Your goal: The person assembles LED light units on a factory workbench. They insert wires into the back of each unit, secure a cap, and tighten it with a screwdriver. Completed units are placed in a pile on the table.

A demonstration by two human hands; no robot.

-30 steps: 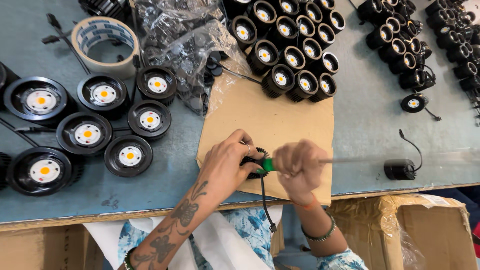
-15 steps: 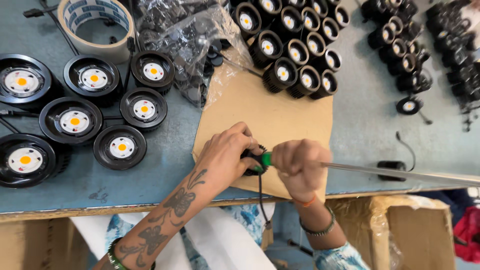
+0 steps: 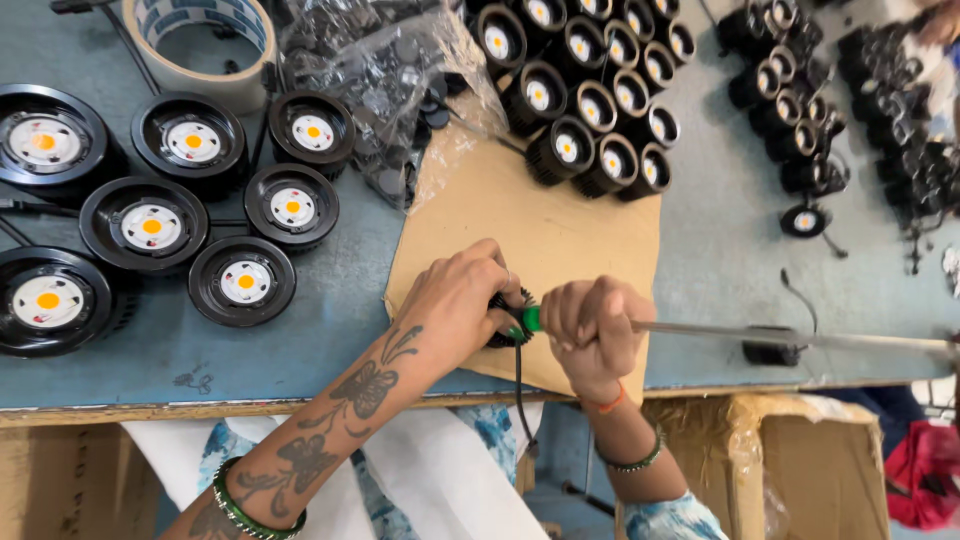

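My left hand grips a small black round lamp housing on a brown cardboard sheet near the table's front edge. A black cord hangs from the housing over the edge. My right hand is closed around a green-handled screwdriver whose green end meets the housing; its long metal shaft sticks out to the right. The housing is mostly hidden by my fingers.
Several large black round lamps with orange centres lie at the left. A tape roll and a clear bag of black parts sit behind. Rows of small black lamps stand beyond the cardboard, more at right. A cardboard box sits below the table edge.
Both hands stay together on the housing and screwdriver. The view has shifted slightly, so the table items sit a little differently in frame.
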